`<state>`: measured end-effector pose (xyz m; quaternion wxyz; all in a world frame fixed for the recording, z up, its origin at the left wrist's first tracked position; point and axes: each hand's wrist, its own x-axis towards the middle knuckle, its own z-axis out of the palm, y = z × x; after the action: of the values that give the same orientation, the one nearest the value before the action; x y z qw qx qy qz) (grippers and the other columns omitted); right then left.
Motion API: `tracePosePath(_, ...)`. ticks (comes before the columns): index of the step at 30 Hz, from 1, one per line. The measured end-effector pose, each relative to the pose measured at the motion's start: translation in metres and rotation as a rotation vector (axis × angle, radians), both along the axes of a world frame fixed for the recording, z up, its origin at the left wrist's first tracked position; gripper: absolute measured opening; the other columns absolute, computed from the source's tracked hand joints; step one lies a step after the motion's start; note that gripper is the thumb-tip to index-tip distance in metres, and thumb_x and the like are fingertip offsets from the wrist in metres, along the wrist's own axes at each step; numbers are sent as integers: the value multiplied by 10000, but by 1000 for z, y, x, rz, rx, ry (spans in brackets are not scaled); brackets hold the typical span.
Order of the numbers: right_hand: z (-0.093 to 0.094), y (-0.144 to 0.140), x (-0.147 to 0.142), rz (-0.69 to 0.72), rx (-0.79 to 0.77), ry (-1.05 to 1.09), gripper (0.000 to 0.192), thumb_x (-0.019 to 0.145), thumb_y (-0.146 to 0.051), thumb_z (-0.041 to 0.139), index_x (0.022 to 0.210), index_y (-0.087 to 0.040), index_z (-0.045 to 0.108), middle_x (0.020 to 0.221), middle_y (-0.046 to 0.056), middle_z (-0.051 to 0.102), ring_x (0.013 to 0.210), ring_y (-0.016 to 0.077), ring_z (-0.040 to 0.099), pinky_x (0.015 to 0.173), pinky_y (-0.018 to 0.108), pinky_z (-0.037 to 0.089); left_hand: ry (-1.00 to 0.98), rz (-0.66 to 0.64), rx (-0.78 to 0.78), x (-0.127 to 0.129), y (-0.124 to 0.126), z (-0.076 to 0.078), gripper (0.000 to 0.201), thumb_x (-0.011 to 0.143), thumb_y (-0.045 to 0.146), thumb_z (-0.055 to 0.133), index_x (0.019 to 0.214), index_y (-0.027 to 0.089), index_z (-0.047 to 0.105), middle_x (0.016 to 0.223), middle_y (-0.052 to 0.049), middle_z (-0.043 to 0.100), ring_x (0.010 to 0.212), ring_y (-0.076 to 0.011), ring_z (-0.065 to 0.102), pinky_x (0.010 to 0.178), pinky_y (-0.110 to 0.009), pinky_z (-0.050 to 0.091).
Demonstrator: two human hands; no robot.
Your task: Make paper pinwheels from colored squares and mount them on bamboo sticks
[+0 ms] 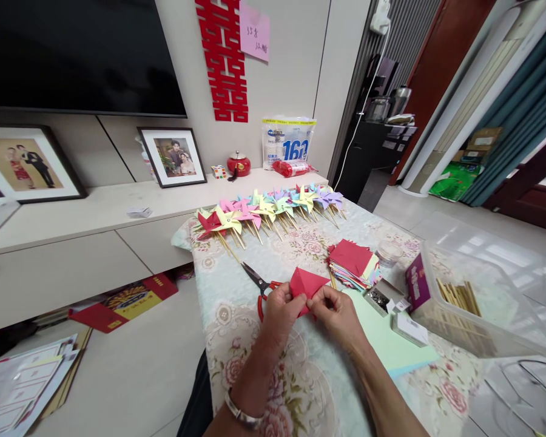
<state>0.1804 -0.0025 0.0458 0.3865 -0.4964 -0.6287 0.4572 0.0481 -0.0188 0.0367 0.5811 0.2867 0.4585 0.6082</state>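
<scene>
A piece of red paper (306, 282), partly folded, is held between my two hands above the flowered tablecloth. My left hand (282, 309) pinches its lower left side. On its lower right edge my right hand (334, 311) closes with thumb and fingers. Scissors (260, 284) with red-orange handles lie just left of my left hand, their blades pointing away to the left. Beyond my right hand sits a stack of coloured paper squares (352, 262), red on top. A small open box of metal pins (380, 297) stands right of my right hand.
Several finished paper pinwheels (266, 209) on sticks lie along the table's far edge. A clear plastic bin (464, 328) with wooden sticks (459, 296) stands at the right. Pale green sheets (391, 340) lie under a small white box (409, 329). A round clear container (389, 252) is behind.
</scene>
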Motion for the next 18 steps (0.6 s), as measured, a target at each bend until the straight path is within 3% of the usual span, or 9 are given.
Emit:
tracePosePath(8, -1, 0, 3, 3, 35, 29, 323, 771, -446, 707, 623, -193, 572, 566, -31, 498, 551, 127, 389, 547, 270, 289, 67, 15, -35, -2, -1, 3, 145, 587, 264, 721, 685, 162, 693, 555, 22, 649, 494, -104, 500, 514, -213, 400)
tracePosePath(11, -1, 2, 8, -109, 123, 116, 324, 802, -468, 712, 656, -194, 619, 593, -23, 528, 578, 140, 435, 570, 277, 330, 13, -8, -31, -4, -2, 3, 193, 605, 292, 743, 746, 162, 717, 594, 8, 675, 528, -129, 553, 560, -236, 447)
tracePosePath(15, -4, 8, 15, -304, 173, 314, 298, 783, -474, 759, 918, -210, 728, 885, 45, 707, 813, 207, 608, 740, 317, 457, -12, -106, -43, -10, -8, 8, 206, 640, 321, 756, 755, 155, 718, 619, -8, 682, 531, -132, 556, 554, -236, 431)
tracePosePath(18, -6, 12, 18, -214, 53, 416, 461, 759, -481, 795, 1131, -219, 720, 1060, 80, 742, 1005, 259, 642, 905, 379, 466, 44, -271, -35, -20, -11, 14, 213, 657, 330, 757, 743, 142, 711, 631, -19, 671, 541, -127, 534, 545, -232, 405)
